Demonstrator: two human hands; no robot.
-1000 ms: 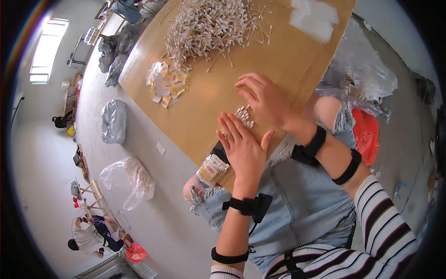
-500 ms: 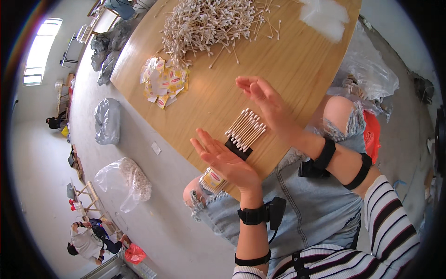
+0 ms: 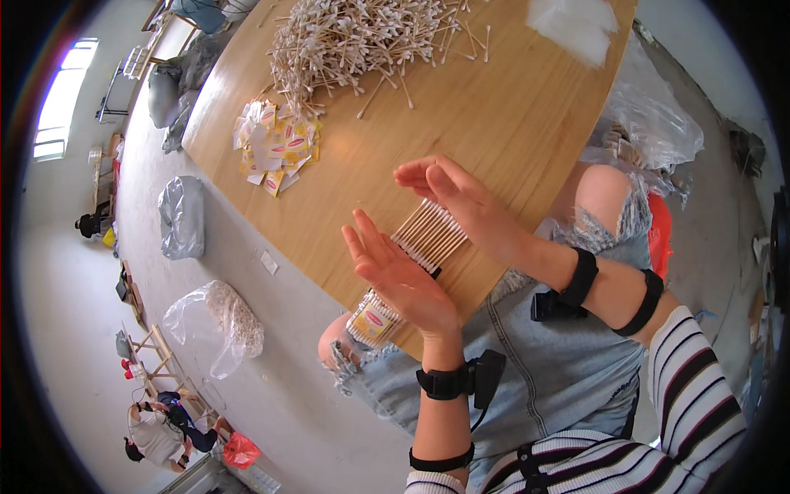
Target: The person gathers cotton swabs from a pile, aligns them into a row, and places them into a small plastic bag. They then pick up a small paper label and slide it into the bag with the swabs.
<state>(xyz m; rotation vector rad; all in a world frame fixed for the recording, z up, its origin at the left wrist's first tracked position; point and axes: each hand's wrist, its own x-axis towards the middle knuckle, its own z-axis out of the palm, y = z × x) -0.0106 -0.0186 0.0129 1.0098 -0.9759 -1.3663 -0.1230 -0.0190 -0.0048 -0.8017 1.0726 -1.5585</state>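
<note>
A row of cotton swabs (image 3: 429,236) lies side by side on the wooden table (image 3: 485,123), between my two hands. My left hand (image 3: 403,280) is open at the row's near left end, palm turned inward, fingers stretched out. At the opposite end my right hand (image 3: 469,206) is open too, its fingers extended and covering some swab tips. A small dark piece (image 3: 436,272) shows at the row's lower edge, mostly hidden. Beside my left wrist sits a packed bundle of swabs (image 3: 374,319) with a yellow and white label, at the table's edge.
A large heap of loose swabs (image 3: 354,49) covers the far part of the table. Yellow and white cards (image 3: 278,148) are piled left of it, clear plastic bags (image 3: 572,29) at the far right. Filled bags (image 3: 234,321) stand on the floor. Another person (image 3: 160,432) works at the lower left.
My right hand has come down and in over the swabs' far end. The swabs now lie in a more even row, and my left hand sits closer against them.
</note>
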